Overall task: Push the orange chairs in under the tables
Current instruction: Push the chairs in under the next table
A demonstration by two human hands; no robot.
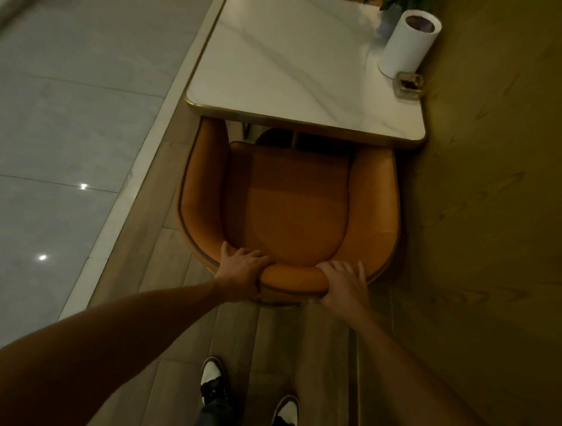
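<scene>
Head view: both hands, left (pixel 243 267) and right (pixel 342 281), are gripping the chair (pixel 289 206) backrest top, wrapped over it for pushing. Chair front is sitting just under the table (pixel 289 67) edge, seat mostly out.

The surface (pixel 282 60) is a white marble-look top with faint grey veining and a thin gold rim, its corners rounded. At its far right, against the wall, a white cylinder (pixel 407 42) with a dark top stands upright, and just beside its base sits a small gold-framed dish (pixel 410 85). Green leaves (pixel 401 3) show at the far edge. The floor (pixel 170 349) beneath is wood-look plank, and an orange chair (pixel 289 206) stands on it, its front tucked just under the near rim. A pale strip (pixel 127 194) borders the planks on the left, with glossy grey tiles (pixel 60 121) beyond. Two black-and-white shoes (pixel 213 380) rest on the planks behind the chair.
</scene>
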